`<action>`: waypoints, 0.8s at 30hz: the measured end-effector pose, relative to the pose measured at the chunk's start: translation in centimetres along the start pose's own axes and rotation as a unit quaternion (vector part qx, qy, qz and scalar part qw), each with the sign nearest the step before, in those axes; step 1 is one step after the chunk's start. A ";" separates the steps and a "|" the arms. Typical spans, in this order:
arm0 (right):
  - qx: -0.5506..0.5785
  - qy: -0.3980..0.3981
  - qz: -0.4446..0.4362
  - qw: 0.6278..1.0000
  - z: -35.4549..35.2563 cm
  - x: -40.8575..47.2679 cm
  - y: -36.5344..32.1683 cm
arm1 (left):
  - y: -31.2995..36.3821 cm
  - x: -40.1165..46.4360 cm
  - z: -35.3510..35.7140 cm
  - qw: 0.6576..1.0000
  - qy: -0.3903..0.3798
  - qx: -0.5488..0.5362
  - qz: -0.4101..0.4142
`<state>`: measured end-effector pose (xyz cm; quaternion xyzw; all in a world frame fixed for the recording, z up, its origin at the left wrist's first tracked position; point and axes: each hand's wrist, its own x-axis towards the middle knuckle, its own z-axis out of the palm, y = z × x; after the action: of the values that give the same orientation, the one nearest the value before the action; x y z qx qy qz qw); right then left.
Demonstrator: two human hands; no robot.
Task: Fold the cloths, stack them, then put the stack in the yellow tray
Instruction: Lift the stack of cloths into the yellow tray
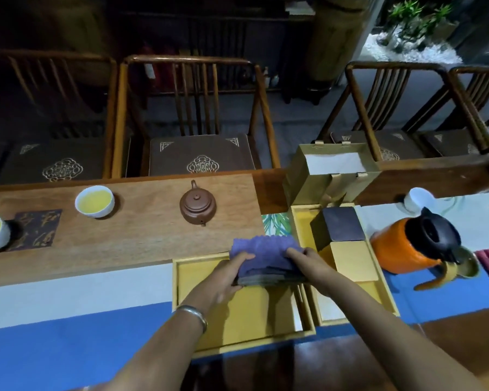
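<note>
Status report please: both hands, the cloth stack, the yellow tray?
Left hand and right hand grip the cloth stack. Stack held above yellow tray. Nothing blocking.

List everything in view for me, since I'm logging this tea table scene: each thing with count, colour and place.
stack of folded cloths: one, purple on top, held over the yellow tray's far edge
yellow tray: one, yellow, near table edge, centre
second yellow tray: one, yellow, right of the first
dark box: one, dark, in the second tray
yellow box: one, in front of the dark box
teapot: one, brown, on the wooden board
cups of tea: two, white, left on the board
white cup: one, far right
jug: one, orange with black lid, right
gold gift box: one, open, behind the trays
chairs: four, wooden, beyond the table
bracelet: one, silver, left wrist
left hand: grips the stack's left side
right hand: holds its right side
</note>
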<state>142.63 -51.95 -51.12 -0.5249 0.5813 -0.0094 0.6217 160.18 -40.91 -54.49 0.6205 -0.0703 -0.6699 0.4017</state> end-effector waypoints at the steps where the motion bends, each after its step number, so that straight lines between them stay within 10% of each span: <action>1: -0.010 -0.009 -0.003 1.000 0.1 0.2 0.0 | -0.2 0.2 0.0 1.000 0.001 -0.003 0.004; 8: 0.007 -0.020 -0.072 0.997 0.9 0.4 0.2 | -1.8 0.9 0.2 0.996 0.057 -0.053 0.047; 18: -0.218 0.190 -0.130 0.948 2.5 0.3 1.8 | -0.3 1.0 -0.6 0.973 0.166 0.150 0.064; 24: -0.163 0.099 -0.010 0.982 1.5 0.7 1.0 | 0.5 0.3 -0.8 0.972 0.176 0.155 0.032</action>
<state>143.34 -50.94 -52.66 -0.6216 0.6283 0.0271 0.4671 161.14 -41.17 -54.61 0.7808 -0.1210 -0.5176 0.3282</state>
